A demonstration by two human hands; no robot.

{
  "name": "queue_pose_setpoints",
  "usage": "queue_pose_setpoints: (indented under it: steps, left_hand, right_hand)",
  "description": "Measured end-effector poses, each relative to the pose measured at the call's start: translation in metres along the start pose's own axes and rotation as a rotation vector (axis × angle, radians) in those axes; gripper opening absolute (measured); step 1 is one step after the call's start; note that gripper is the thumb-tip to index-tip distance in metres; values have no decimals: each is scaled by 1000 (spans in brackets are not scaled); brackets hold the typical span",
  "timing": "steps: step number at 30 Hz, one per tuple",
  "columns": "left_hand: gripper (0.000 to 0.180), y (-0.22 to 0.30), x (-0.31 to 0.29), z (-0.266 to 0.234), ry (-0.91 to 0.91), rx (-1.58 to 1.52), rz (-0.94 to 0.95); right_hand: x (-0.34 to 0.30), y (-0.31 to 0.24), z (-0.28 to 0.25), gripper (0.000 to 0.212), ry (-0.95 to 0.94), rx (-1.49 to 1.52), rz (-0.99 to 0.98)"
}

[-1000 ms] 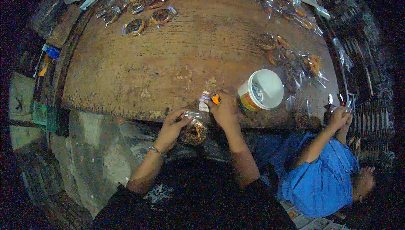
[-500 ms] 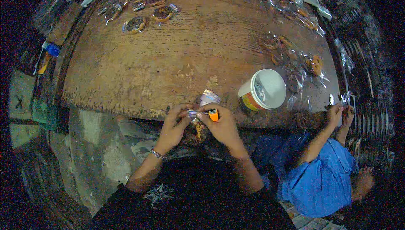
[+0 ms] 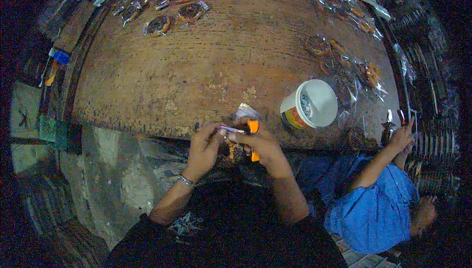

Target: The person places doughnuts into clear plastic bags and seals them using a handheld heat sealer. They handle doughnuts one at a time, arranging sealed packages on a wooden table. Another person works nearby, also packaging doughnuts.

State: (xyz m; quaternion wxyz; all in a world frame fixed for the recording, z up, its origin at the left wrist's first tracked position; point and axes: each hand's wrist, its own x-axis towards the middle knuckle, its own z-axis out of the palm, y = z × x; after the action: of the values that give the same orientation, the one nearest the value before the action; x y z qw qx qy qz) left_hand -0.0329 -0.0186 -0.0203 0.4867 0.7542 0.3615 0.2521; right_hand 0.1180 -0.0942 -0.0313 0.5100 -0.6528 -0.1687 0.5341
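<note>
Left hand (image 3: 204, 149) and right hand (image 3: 263, 147) together at 6 o'clock, just off the near edge of the round wooden tabletop (image 3: 221, 66). Left fingers (image 3: 216, 131) pinched shut on a small clear packet (image 3: 231, 130) held between both hands. Right fingers closed around an orange-handled tool (image 3: 253, 128), touching the packet; kind of tool too small to tell. White tub (image 3: 309, 104) at 3 o'clock of the hands, lying tilted on the tabletop. Bagged brown rings (image 3: 158, 25) spread near 11 o'clock, more bagged pieces (image 3: 366, 71) at 2 o'clock. Another person in a blue shirt (image 3: 373, 214) at 4 o'clock, hand (image 3: 402, 139) raised at the tabletop's edge.
</note>
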Motion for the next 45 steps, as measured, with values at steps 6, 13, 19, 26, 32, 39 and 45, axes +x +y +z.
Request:
queue_pose_setpoints:
  steps: [6,13,19,26,32,39,45]
  left_hand:
    - [14,9,-4,-2,8,220,169]
    - [14,14,-13,20,-94,276,235]
    - [21,18,-5,5,-282,45,47]
    - [23,-22,55,-51,523,-979,-193]
    - [26,7,29,-31,81,-450,-186]
    - [42,59,2,-21,-229,-282,154]
    - [31,69,1,-22,-258,-510,139]
  right_hand:
    - [2,-2,19,25,377,633,-352]
    - [17,32,37,36,602,298,-374]
    - [0,17,29,32,479,194,-372]
    - [-26,-24,5,23,103,889,-330]
    - [-49,-46,6,26,-543,1442,-244]
    - [-69,-61,3,26,-579,1431,-309]
    - [-80,-68,-1,24,-730,1301,-417]
